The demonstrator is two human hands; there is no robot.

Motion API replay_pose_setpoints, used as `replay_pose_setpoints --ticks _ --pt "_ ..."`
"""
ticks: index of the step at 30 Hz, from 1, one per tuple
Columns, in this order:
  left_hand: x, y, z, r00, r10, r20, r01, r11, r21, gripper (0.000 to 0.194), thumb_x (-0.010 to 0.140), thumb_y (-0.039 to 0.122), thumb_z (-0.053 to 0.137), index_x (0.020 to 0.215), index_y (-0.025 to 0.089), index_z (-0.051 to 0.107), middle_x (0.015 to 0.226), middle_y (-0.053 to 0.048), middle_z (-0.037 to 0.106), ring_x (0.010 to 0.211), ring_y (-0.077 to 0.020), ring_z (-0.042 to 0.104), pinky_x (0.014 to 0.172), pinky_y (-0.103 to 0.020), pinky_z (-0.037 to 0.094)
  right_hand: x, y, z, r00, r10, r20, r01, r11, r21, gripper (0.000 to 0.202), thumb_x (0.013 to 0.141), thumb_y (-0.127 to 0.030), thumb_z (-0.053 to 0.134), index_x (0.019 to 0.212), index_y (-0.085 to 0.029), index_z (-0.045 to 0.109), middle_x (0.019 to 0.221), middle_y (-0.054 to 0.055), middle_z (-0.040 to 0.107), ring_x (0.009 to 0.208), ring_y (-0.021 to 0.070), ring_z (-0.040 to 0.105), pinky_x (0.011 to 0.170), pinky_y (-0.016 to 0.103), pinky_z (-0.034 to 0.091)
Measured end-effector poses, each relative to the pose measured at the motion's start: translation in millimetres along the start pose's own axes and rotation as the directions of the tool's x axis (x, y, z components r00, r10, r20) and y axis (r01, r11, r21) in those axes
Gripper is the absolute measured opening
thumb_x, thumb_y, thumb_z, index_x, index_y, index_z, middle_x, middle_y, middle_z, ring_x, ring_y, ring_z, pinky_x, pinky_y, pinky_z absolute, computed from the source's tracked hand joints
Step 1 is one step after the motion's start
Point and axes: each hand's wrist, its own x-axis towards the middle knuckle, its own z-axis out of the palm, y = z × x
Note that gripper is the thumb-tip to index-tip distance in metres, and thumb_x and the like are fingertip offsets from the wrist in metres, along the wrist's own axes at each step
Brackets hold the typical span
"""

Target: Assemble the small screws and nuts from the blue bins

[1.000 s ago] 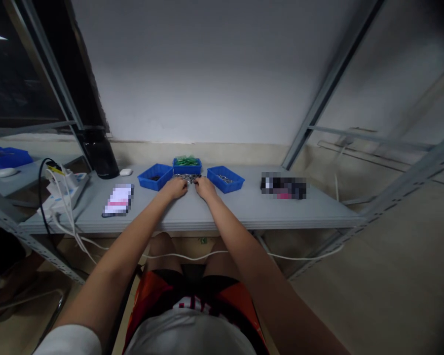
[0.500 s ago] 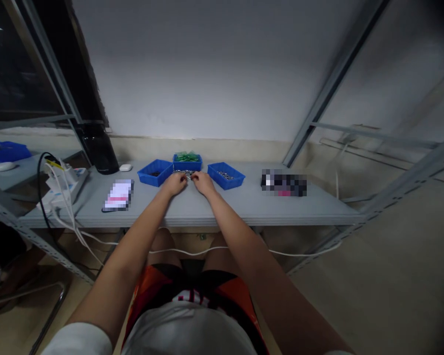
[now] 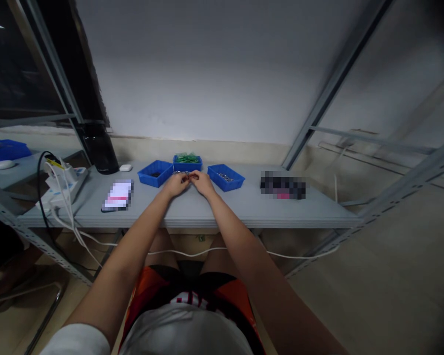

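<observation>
My left hand point(image 3: 177, 184) and my right hand point(image 3: 201, 182) meet at the middle of the shelf table, fingertips pinched together and almost touching. Whatever sits between the fingers is too small to name. Just behind them lies a row of shiny metal pieces point(image 3: 180, 172), partly covered by the hands. A blue bin point(image 3: 187, 165) with green items point(image 3: 187, 158) stands behind that row. To the left is a blue bin point(image 3: 150, 180) with small dark pieces; to the right, another blue bin point(image 3: 229, 185) holds small metal parts point(image 3: 225, 177).
A phone point(image 3: 119, 195), a white case point(image 3: 126, 168) and a black bottle point(image 3: 99, 150) are on the left, near a power strip point(image 3: 64, 190) with cables. A blurred dark object point(image 3: 283, 185) lies right. Metal posts point(image 3: 329, 93) frame the table point(image 3: 281, 214).
My right hand has shifted slightly left, and the fingertips of both hands have come closer together. Less of the metal row shows now. The view has moved a little.
</observation>
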Motion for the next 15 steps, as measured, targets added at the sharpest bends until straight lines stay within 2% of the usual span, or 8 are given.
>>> replay_pose_setpoints --ticks 8,15 --pt "-0.1 -0.3 -1.5 0.998 -0.050 -0.039 0.050 0.999 0.007 0.033 0.085 0.036 0.045 0.087 0.012 0.068 0.082 -0.009 0.068 0.073 -0.0180 0.058 0.069 -0.027 0.044 -3.5 -7.0 -3.3 0.999 -0.041 0.018 0.040 0.999 0.006 0.029 0.076 -0.009 0.048 0.098 -0.015 0.066 0.095 0.005 0.070 0.085 0.0133 0.063 0.085 0.028 0.047" --pt "0.3 -0.8 -1.5 0.996 -0.082 -0.043 0.082 0.997 0.005 0.028 0.083 0.032 0.048 0.086 0.012 0.067 0.080 -0.010 0.067 0.070 -0.0181 0.057 0.067 -0.028 0.043 -5.1 -9.6 -4.8 0.999 -0.042 0.032 0.043 0.998 -0.042 0.034 0.077 -0.008 0.042 0.099 -0.017 0.066 0.095 0.004 0.070 0.089 0.0145 0.062 0.086 0.030 0.046"
